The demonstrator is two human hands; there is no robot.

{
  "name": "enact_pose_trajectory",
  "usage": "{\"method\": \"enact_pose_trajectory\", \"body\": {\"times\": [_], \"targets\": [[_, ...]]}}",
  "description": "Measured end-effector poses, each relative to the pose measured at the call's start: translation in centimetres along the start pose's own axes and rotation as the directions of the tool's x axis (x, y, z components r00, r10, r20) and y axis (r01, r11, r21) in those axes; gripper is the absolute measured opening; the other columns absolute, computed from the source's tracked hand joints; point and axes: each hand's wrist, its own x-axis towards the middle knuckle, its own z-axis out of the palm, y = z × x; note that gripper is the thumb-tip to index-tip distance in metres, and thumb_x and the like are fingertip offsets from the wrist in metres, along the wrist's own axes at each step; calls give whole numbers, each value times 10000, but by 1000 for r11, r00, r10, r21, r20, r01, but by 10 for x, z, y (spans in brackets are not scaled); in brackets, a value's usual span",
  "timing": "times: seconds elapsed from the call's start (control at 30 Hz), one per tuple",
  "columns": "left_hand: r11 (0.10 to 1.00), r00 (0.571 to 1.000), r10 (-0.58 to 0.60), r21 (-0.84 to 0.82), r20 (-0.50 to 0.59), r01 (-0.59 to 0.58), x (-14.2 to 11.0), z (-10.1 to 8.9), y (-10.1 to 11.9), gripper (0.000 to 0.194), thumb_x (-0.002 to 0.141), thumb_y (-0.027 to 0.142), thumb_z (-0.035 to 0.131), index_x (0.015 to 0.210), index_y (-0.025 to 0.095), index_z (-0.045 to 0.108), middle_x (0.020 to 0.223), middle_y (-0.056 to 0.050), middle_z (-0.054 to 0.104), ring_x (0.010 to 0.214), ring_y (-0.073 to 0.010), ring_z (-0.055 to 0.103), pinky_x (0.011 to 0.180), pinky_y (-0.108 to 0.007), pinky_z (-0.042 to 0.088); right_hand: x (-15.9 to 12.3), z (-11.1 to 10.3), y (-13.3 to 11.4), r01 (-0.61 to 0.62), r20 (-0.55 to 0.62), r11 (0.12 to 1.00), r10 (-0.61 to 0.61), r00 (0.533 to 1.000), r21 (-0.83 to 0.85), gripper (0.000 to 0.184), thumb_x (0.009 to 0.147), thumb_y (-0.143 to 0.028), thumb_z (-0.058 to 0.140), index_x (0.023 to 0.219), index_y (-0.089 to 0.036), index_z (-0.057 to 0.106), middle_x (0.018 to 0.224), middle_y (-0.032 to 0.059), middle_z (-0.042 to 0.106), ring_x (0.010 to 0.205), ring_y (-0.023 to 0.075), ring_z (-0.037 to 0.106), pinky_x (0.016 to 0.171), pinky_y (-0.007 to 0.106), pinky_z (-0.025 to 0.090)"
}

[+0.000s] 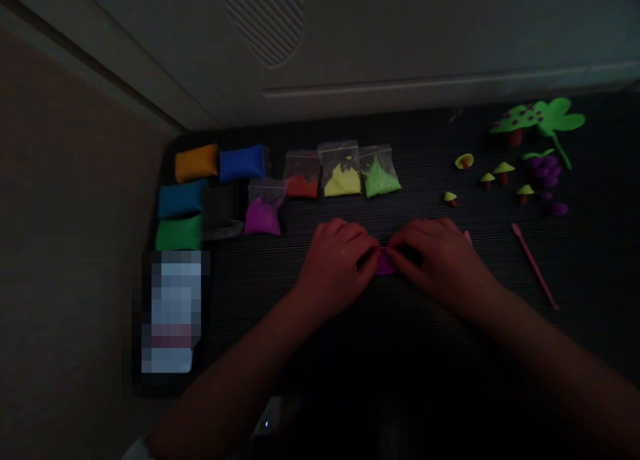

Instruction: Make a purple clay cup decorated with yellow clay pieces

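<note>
Between my two hands is a flat piece of purple modelling clay (pixel 385 262), low over the dark ribbed table. Thumb and fingers of my left hand (pixel 340 263) pinch its left edge. My right hand (pixel 440 263) pinches the opposite edge in the same way. Part of the clay is covered by my fingertips. A pink tool tip (pixel 467 237) pokes out behind my right hand, the rest of it hidden. Farther right lies a slim pink modelling tool (pixel 535 267).
Bags of red (pixel 302 185), yellow (pixel 343 180), light green (pixel 381 180) and purple clay (pixel 263 217) lie beyond my hands. Wrapped blocks, including a blue one (pixel 243 164), sit left above a blurred-out screen (pixel 173 313). Small clay mushrooms (pixel 504 172), purple grapes (pixel 545 170) and a green clover (pixel 560 119) stand right.
</note>
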Motion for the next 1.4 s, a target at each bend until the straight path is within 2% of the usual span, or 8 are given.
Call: {"method": "enact_pose_trajectory", "body": {"times": [0.23, 0.4, 0.67, 0.8, 0.97, 1.13, 1.4], "targets": [[1000, 1000, 21, -14, -7, -21, 0, 0, -1, 139, 837, 278, 507, 820, 210, 627, 854, 2, 640, 849, -174, 501, 758, -344, 346, 0, -1, 1, 26, -30, 999, -25, 999, 42, 139, 825, -280, 515, 880, -204, 618, 855, 20, 634, 823, 186, 560, 747, 330, 311], [1000, 1000, 21, -21, -1, -21, 0, -1, -2, 141, 840, 278, 506, 824, 216, 631, 856, 7, 643, 859, -174, 498, 767, -343, 346, 1, 0, 2, 73, -29, 997, -73, 997, 10, 146, 836, -280, 502, 845, -207, 628, 836, 19, 637, 796, 183, 558, 735, 332, 300], [998, 1000, 14, -61, -4, -14, 0, -1, -6, 133, 821, 290, 530, 851, 215, 636, 864, 3, 646, 864, -172, 509, 785, -344, 356, 1, 1, 3, 73, -33, 994, -70, 997, 80, 122, 824, -280, 526, 872, -216, 618, 841, 5, 628, 805, 172, 556, 738, 322, 305], [998, 999, 14, -63, 32, -12, 0, -5, -9, 139, 787, 298, 565, 874, 214, 632, 893, 1, 640, 889, -181, 505, 807, -353, 351, 2, 1, 4, 85, -26, 993, -83, 996, 87, 122, 831, -259, 511, 855, -210, 620, 850, 14, 625, 805, 168, 555, 745, 323, 305], [998, 998, 27, -59, 54, -24, 1, -7, -11, 104, 790, 270, 553, 824, 214, 634, 853, -1, 640, 864, -178, 504, 784, -347, 341, 2, 3, 4, 119, -54, 985, -113, 992, 124, 148, 826, -246, 517, 924, -211, 621, 892, 32, 624, 835, 167, 552, 746, 323, 304], [997, 999, 30, -67, 45, -27, 1, -6, -10, 104, 797, 261, 542, 813, 210, 631, 851, -4, 647, 863, -180, 507, 774, -346, 335, 1, 5, 7, 195, -83, 975, -186, 979, 106, 163, 819, -246, 526, 928, -239, 648, 891, 28, 611, 807, 157, 536, 742, 329, 297], [998, 999, 33, -60, 44, -30, 0, -6, -10, 101, 795, 267, 545, 803, 211, 629, 838, 8, 646, 854, -175, 506, 773, -342, 335, 0, 4, 8, 188, -89, 978, -180, 980, 92, 175, 823, -253, 521, 923, -235, 664, 892, 32, 602, 803, 155, 534, 742, 329, 306]]}}
